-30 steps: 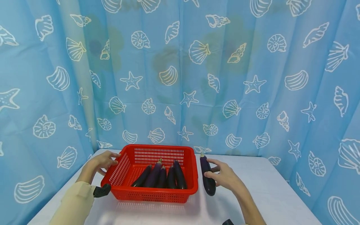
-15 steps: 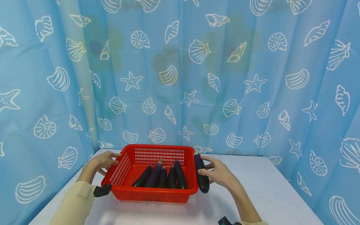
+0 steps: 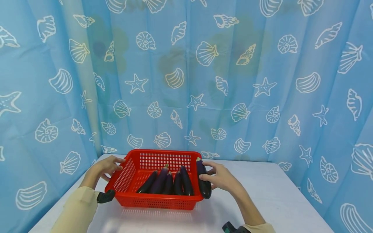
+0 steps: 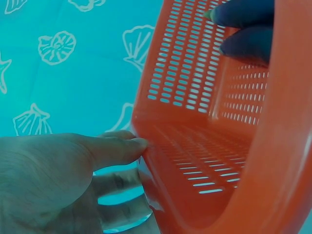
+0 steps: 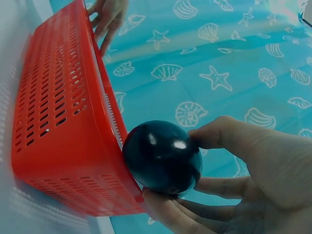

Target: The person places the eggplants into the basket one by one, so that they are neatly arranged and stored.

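Observation:
My right hand (image 3: 222, 177) holds a dark purple eggplant (image 3: 202, 176) between thumb and fingers, its green stem end pointing away. It overlaps the right rim of a red plastic basket (image 3: 157, 203) in the head view. The right wrist view shows the eggplant's round, glossy end (image 5: 163, 158) right at the rim. On the basket's left side, my left hand (image 3: 108, 167) pinches the rim, the thumb (image 4: 119, 151) on top and the other fingers along the outer wall. Several eggplants (image 3: 159, 181) lie side by side inside, toward the basket's right half.
The basket stands on a white-covered table (image 3: 262, 191), near its back edge. Behind and around both sides hangs a blue curtain (image 3: 180, 97) printed with white shells and starfish. Dark wrist devices (image 3: 106, 196) sit at both cuffs.
My right hand has carried its eggplant leftward, from beside the basket to over its right rim. The left hand and the basket have stayed in place.

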Available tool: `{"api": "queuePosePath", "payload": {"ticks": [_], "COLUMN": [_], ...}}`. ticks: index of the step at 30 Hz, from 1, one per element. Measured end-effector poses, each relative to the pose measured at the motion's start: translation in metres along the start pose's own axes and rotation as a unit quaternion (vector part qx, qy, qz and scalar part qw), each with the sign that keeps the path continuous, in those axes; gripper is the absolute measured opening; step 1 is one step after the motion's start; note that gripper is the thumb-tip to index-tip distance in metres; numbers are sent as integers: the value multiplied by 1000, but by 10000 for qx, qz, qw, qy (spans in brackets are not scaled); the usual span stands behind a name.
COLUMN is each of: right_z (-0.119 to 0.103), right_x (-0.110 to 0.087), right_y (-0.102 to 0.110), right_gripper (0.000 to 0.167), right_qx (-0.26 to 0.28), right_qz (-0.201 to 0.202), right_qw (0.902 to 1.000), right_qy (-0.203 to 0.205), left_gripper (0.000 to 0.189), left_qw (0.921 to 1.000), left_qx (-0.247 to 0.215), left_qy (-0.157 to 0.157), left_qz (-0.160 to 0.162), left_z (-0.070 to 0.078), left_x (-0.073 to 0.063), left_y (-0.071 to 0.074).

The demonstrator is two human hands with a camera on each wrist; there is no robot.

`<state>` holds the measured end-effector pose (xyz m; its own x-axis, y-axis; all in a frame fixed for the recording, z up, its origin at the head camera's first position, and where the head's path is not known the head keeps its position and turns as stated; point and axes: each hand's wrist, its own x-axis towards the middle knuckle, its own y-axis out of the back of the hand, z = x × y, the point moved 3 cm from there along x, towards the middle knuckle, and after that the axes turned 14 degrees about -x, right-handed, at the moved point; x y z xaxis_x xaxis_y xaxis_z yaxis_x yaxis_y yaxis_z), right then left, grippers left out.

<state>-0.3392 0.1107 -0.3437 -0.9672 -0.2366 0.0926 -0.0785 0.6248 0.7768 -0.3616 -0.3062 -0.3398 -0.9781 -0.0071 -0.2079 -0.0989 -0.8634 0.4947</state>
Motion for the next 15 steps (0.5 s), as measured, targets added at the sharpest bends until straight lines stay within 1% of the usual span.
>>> {"api": "queuePosePath", "payload": {"ticks": [7,15], "right_z": [-9,-14], "right_x": [4,13], "right_y": [-3,-7], "right_gripper": [63,64], "right_qx": [-81,-301], "right_qz": [-115,-174], "right_qw": [9998,9993], "right_qy": [164,143], "left_gripper": [53,53], "left_qw": [9999,9998], "left_qx": [51,85], "left_qy": [38,101], "left_qz": [-137,-149], "left_z": [1,2], "left_x": [-1,0], "left_y": [0,1]}}
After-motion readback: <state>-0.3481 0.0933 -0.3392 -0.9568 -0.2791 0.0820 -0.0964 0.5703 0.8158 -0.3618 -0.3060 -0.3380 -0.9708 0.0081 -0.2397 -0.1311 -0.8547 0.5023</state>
